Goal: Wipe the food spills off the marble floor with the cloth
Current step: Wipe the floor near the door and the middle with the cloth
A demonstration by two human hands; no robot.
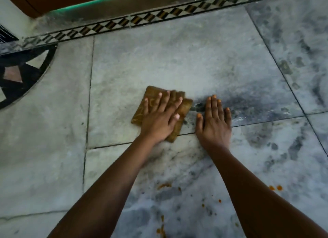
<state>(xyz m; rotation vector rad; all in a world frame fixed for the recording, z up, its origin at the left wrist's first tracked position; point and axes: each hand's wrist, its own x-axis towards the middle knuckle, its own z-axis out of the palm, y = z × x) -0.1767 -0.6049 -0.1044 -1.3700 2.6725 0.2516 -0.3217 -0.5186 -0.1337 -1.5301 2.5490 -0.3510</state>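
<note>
A folded brown cloth (150, 97) lies flat on the grey marble floor (159, 60). My left hand (160, 117) presses down on it with fingers spread, palm covering most of the cloth. Beside it, my right hand (213, 121) rests flat on the bare marble, fingers apart, holding nothing. Orange-brown food spills (164, 185) dot the floor nearer to me, between my forearms, with more drops (276, 187) at the right and a smear (162, 227) at the bottom edge.
A patterned black, white and brown tile border (142, 18) runs across the far side below a wall and a dark wooden edge (53, 0). A black inlaid curved motif (21, 73) sits at the left. Dark tile joints cross the floor.
</note>
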